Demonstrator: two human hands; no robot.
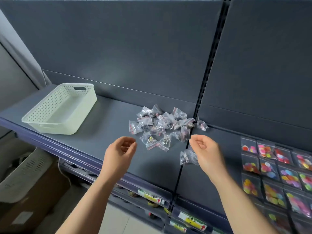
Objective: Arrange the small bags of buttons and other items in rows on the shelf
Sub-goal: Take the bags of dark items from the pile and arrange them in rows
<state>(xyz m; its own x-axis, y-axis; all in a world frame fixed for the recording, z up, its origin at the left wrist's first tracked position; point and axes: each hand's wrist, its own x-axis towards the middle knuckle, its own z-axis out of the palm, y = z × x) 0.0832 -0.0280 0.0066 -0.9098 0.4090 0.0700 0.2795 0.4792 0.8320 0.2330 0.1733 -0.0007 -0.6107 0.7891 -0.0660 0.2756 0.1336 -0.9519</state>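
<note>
A person's two bare hands hover above a dark grey shelf (104, 132), palms turned partly inward. The left hand (120, 152) has its fingers (129, 143) loosely curled and holds nothing. The right hand (206, 154) also has its fingers (195, 140) loosely curled, thumb and forefinger close together, with nothing visibly between them.

Just beyond both hands lies a loose pile of small clear bags (160, 125) with red zip strips. They are jumbled, overlapping and pointing every way, and the heap as a whole stretches left to right along the shelf. One stray bag (202, 124) lies just right of the pile, past the seam between the two shelf sections and close to the back panel. A single bag (187, 157) lies nearer the front, right beside the right hand's thumb; whether they touch cannot be told.

On the right section, flat bags of coloured buttons (273, 169) lie in neat rows, edge to edge, with their long sides running from the shelf's front edge toward the back. On the left section sits a white perforated basket (57, 128), upright, with its long axis angled from the near left toward the far right.

A slotted upright (212, 53) divides the back panels. Below, price labels (192, 220) line the lower shelf edge, and a cardboard box (33, 191) stands at lower left.
</note>
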